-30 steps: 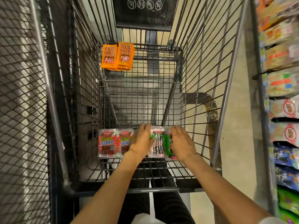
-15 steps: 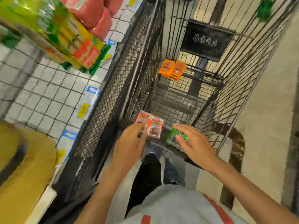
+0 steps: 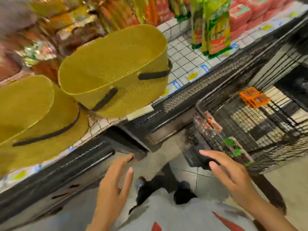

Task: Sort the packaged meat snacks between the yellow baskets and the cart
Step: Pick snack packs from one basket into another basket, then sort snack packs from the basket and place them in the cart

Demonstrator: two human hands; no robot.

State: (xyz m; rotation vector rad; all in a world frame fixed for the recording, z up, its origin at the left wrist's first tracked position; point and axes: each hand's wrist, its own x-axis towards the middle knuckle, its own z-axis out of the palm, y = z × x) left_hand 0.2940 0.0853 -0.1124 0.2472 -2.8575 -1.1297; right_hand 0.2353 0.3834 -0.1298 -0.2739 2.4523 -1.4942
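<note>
Two yellow baskets stand on the shelf at the left: one basket tilted toward me and seemingly with nothing inside, the other basket at the left edge. The black wire cart is at the right. It holds orange snack packs at its far end, a red pack and a green pack near me, all blurred. My left hand and my right hand hover with fingers spread, holding nothing, in front of the cart's near end.
The white wire shelf carries green and red snack bags behind the baskets. A dark mesh shelf front runs along the left. My legs and shoes stand on the tiled floor below.
My view has swung left from the cart to the shelf with the yellow baskets. Both hands let go of the packs in the cart and drew back, empty.
</note>
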